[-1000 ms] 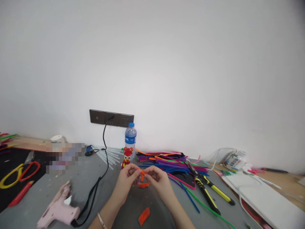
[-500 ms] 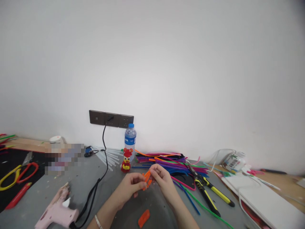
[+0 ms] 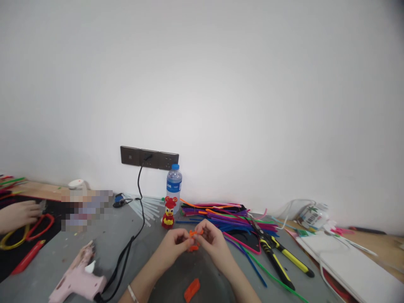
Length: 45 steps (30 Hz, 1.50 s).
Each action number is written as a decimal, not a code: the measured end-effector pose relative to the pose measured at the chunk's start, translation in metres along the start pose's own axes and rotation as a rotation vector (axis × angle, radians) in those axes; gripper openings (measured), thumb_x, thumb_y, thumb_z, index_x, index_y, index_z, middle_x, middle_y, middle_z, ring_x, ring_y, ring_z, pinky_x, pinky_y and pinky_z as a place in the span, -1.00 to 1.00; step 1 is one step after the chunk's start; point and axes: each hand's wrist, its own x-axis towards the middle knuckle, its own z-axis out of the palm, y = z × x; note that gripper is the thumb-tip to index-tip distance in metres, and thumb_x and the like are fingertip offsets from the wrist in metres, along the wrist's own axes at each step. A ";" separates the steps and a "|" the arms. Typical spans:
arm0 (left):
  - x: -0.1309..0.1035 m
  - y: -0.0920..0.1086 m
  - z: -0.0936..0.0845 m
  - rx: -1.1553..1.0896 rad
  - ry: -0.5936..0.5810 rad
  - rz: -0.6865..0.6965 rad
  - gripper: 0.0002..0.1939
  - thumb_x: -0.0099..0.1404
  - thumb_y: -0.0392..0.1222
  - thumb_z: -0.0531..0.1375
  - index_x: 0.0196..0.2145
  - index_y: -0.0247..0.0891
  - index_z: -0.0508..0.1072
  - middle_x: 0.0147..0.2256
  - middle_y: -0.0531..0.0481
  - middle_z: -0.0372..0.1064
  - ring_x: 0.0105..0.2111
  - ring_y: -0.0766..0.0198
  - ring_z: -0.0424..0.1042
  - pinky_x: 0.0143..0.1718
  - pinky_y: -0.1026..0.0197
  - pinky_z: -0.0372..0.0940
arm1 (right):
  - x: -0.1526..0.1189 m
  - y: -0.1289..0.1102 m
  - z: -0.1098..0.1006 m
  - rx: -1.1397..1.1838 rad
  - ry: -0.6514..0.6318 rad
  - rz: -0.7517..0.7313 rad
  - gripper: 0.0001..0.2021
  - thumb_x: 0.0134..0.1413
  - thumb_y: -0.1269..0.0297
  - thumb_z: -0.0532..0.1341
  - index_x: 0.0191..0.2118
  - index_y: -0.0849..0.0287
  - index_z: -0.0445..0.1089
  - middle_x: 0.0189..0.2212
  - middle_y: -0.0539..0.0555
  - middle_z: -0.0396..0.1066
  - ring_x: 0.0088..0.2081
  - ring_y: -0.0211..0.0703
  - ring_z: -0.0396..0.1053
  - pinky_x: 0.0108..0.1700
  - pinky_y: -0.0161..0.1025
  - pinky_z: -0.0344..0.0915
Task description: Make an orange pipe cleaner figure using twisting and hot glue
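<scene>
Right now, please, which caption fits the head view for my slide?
Left hand and right hand pinch orange material near a red-and-yellow figurine and blue-capped bottle.

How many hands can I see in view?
3. The left hand and right hand are together at lower centre, fingers on an orange piece; another person's hand is at the far left edge.

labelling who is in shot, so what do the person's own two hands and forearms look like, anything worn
The left hand has a thin, pale band around its wrist. The right hand shows no ring or bracelet. Both are gloveless, and no sleeves show on the visible forearms.
</scene>
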 end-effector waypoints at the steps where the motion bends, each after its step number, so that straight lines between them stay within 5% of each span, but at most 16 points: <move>1: -0.001 0.001 0.000 0.006 0.002 0.011 -0.54 0.06 0.21 0.26 -0.58 -0.27 0.31 -0.63 0.17 0.16 -0.61 0.41 0.05 -0.53 0.31 -0.05 | 0.001 0.002 0.001 0.037 0.028 -0.009 -0.69 -0.12 0.11 0.40 -0.47 0.14 0.28 -0.51 -0.07 0.28 -0.48 -0.24 0.24 -0.42 -0.32 0.19; 5: -0.003 0.001 0.002 0.068 -0.036 0.046 -0.60 0.12 0.11 0.25 -0.56 -0.31 0.37 -0.59 0.11 0.24 -0.54 0.35 0.15 -0.46 0.30 0.02 | 0.005 0.009 0.000 0.176 0.184 -0.021 -0.65 -0.16 0.14 0.43 -0.52 0.13 0.23 -0.52 -0.08 0.27 -0.50 -0.28 0.21 -0.45 -0.35 0.16; 9: -0.003 -0.003 0.003 0.115 -0.049 0.050 -0.63 0.14 0.10 0.23 -0.52 -0.31 0.42 -0.58 0.11 0.26 -0.53 0.34 0.16 -0.46 0.30 0.02 | 0.007 0.014 -0.012 0.250 0.334 0.010 -0.66 -0.26 0.18 0.48 -0.33 0.15 0.42 -0.61 -0.15 0.22 -0.56 -0.33 0.15 -0.50 -0.38 0.10; 19: -0.004 -0.001 -0.001 0.128 -0.093 -0.013 -0.76 0.05 -0.08 0.27 -0.55 -0.29 0.34 -0.59 0.15 0.19 -0.53 0.36 0.11 -0.47 0.32 -0.01 | 0.006 0.009 -0.007 0.393 0.393 0.201 -0.62 -0.44 0.12 0.53 -0.44 0.17 0.48 -0.55 0.02 0.51 -0.54 -0.21 0.37 -0.47 -0.29 0.26; 30: -0.002 0.002 -0.011 0.285 0.222 0.147 -0.83 0.20 -0.14 0.15 -0.48 -0.26 0.35 -0.59 0.14 0.19 -0.55 0.33 0.16 -0.49 0.31 0.02 | 0.003 0.000 -0.020 0.330 0.212 0.265 -0.54 -0.39 0.19 0.54 -0.35 0.17 0.35 -0.47 0.04 0.54 -0.50 -0.21 0.42 -0.43 -0.30 0.27; 39: -0.005 0.006 -0.008 0.473 0.192 0.299 -0.85 0.21 -0.27 0.13 -0.51 -0.25 0.39 -0.56 0.10 0.26 -0.52 0.30 0.25 -0.46 0.31 0.07 | 0.004 -0.002 -0.022 0.594 0.220 0.324 -0.52 -0.36 0.45 0.44 -0.21 0.02 0.36 -0.38 -0.08 0.42 -0.50 -0.31 0.33 -0.44 -0.35 0.20; 45: -0.005 0.006 -0.015 0.525 0.283 0.322 -0.84 0.24 -0.25 0.13 -0.48 -0.22 0.44 -0.52 0.06 0.32 -0.50 0.27 0.27 -0.43 0.28 0.11 | -0.001 -0.014 -0.032 0.447 0.063 0.292 -0.58 -0.26 0.47 0.38 -0.17 0.07 0.40 -0.42 -0.07 0.43 -0.49 -0.33 0.30 -0.40 -0.35 0.18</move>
